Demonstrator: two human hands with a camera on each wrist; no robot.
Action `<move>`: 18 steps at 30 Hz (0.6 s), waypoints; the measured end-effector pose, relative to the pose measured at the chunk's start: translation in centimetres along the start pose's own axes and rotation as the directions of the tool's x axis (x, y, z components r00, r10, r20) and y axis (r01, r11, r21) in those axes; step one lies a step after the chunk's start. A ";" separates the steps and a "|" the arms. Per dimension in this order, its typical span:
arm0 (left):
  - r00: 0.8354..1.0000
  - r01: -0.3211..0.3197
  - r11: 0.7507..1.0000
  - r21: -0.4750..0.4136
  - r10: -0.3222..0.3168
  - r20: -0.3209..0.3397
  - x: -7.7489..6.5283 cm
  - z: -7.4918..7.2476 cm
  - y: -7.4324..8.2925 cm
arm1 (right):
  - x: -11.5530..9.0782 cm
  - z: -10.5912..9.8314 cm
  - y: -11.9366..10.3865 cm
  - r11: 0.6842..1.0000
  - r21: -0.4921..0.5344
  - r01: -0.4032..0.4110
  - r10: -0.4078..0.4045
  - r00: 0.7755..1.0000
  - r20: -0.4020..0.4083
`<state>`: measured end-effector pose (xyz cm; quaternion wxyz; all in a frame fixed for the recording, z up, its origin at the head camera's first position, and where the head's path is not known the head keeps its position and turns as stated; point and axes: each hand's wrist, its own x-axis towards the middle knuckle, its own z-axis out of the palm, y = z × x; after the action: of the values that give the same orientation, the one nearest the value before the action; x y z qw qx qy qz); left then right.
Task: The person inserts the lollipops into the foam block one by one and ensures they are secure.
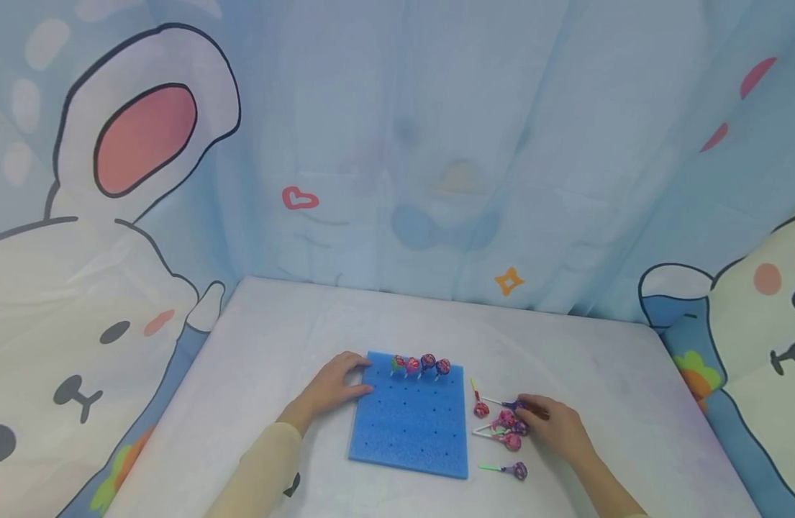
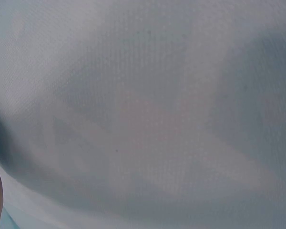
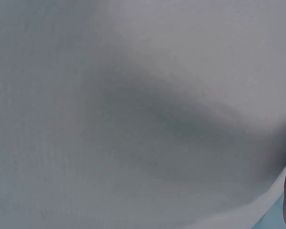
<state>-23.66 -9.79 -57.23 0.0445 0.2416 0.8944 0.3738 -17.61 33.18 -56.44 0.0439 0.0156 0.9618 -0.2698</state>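
Observation:
A blue foam board [image 1: 403,450] with rows of small holes lies on the table. Four-sided and flat, it carries several wrapped lollipops [image 1: 412,366] standing in its far row. My left hand [image 1: 332,383] rests at the board's left edge, with thumb and fingertips touching it. On the right, my right hand [image 1: 555,424] pinches a purple lollipop [image 1: 512,405] by its candy end, its white stick pointing left. Close under that hand lie pink and purple lollipops [image 1: 512,441] in a loose cluster. Both wrist views show mostly pale cloth and a sliver of hand.
A red lollipop [image 1: 480,409] with a yellow stick lies by the board's right edge. Nearer the front is a purple lollipop [image 1: 518,470] with a green stick. The white tablecloth [image 1: 293,309] meets a blue cartoon curtain [image 1: 384,144] at the back.

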 end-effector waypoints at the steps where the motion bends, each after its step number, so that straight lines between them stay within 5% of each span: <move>1: 1.000 -0.001 1.000 -0.002 0.001 -0.002 0.0 0.0 0.0 | 0.0 0.1 0.1 1.000 -0.002 0.006 -0.006 1.000 -0.002; 18: 1.000 -0.010 1.000 -0.009 0.010 -0.013 0.0 0.1 -0.2 | 0.2 -0.1 -0.7 0.990 0.136 -0.020 0.034 0.994 -0.104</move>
<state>-23.70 -9.85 -57.39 0.0378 0.2435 0.8917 0.3797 -17.90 32.63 -55.96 -0.0046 0.0459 0.9420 -0.3324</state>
